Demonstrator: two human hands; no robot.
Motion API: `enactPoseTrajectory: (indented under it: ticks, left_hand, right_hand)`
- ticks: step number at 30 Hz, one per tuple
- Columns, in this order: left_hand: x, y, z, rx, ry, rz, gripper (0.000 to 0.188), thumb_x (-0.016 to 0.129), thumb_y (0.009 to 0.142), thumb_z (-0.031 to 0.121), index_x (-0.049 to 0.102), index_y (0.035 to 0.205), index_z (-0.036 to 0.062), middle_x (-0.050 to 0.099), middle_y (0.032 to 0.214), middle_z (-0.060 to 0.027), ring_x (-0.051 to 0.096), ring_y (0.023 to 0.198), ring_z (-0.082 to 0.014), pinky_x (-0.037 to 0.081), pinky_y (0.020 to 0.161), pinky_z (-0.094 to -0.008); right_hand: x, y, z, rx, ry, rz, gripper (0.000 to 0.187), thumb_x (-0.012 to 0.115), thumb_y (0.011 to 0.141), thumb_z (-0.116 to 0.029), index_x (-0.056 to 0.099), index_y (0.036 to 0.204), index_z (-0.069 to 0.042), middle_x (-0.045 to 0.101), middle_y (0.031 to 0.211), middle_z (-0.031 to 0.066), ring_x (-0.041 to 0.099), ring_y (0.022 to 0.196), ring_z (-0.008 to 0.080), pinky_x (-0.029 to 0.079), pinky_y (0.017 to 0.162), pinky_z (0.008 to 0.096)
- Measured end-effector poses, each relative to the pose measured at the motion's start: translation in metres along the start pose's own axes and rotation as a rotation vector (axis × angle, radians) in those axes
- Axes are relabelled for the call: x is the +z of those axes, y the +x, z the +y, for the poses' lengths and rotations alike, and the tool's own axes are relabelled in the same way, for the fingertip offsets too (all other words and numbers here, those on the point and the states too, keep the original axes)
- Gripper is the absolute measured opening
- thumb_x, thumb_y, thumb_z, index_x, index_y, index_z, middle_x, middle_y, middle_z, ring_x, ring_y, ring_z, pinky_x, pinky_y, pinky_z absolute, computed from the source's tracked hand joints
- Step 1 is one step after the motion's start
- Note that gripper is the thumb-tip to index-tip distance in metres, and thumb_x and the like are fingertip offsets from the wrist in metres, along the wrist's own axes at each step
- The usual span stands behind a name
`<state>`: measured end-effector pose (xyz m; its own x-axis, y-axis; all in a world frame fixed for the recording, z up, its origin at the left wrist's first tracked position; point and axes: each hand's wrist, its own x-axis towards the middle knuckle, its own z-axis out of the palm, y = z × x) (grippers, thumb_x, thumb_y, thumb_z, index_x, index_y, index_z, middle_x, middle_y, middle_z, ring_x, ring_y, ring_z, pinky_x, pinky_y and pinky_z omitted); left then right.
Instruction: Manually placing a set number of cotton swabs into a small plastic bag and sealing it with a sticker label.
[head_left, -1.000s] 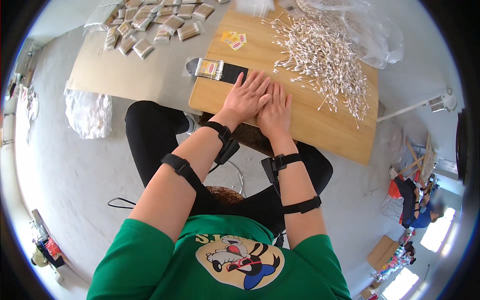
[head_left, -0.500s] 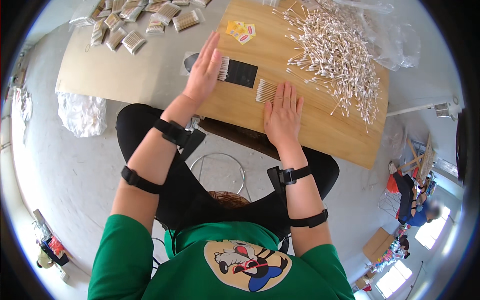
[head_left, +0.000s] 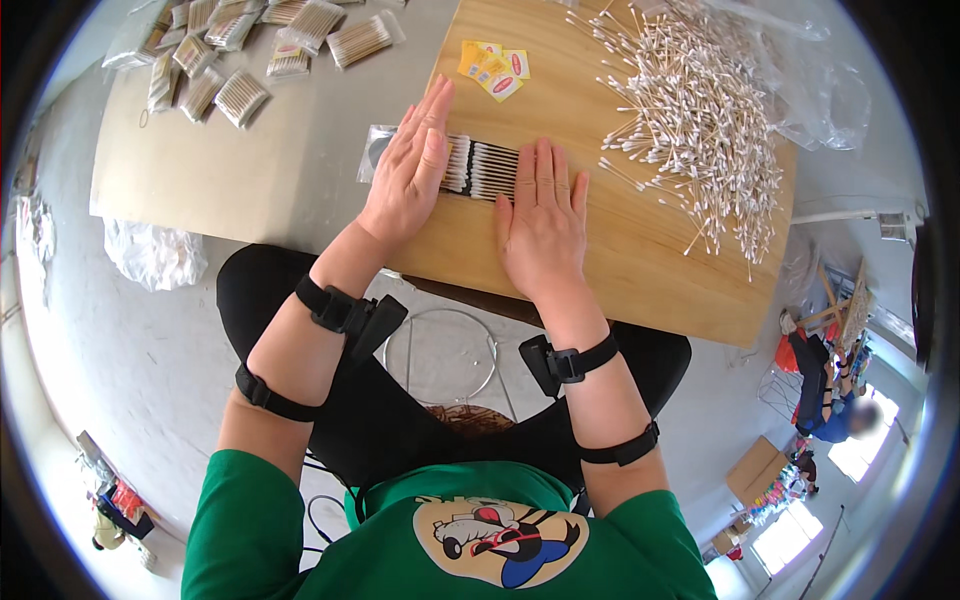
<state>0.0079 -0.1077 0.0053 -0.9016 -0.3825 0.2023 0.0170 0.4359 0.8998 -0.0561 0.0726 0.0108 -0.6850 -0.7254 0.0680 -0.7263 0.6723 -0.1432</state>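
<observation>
We've got our left hand (head_left: 410, 165) open, fingers straight and together, over the first bunch of swabs (head_left: 458, 163), probably acting as a stop so nothing slides off. Our right hand (head_left: 543, 215) is open too, palm down across the right end of the second row (head_left: 494, 172); a flat hand likely lines up skinny sticks better than pinching would. Both bunches lie side by side on the dark strip (head_left: 379, 152), its rounded tip poking into a clear bag (head_left: 367, 168). The loose swab pile (head_left: 700, 130) and yellow cards (head_left: 498, 72) sit apart, we figure for elbow room.
</observation>
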Motion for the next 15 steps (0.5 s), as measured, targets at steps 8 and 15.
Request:
enactPoseTrajectory:
  ticks: [8,15]
  left_hand:
    - [-0.001,0.000,-0.006,0.041,-0.062,-0.005,0.055,0.019,0.109,0.035,0.033,0.151,0.0024,0.036,0.156,-0.0157,0.031,0.146,-0.0320,0.018,0.121,-0.0437]
    - [-0.009,0.006,0.001,-0.090,-0.601,0.112,0.067,0.015,0.108,0.046,0.030,0.151,-0.0036,0.032,0.157,-0.0179,0.027,0.148,-0.0288,0.016,0.122,-0.0412]
  right_hand:
    - [0.001,0.014,-0.022,0.002,0.020,-0.058,0.062,0.048,0.099,-0.029,0.033,0.150,0.003,0.030,0.158,0.0198,0.025,0.148,0.0333,0.018,0.119,0.0548]
    - [0.003,0.014,-0.032,0.012,0.011,-0.041,0.062,0.050,0.097,-0.030,0.037,0.147,0.004,0.033,0.156,0.0211,0.028,0.147,0.0335,0.018,0.119,0.0545]
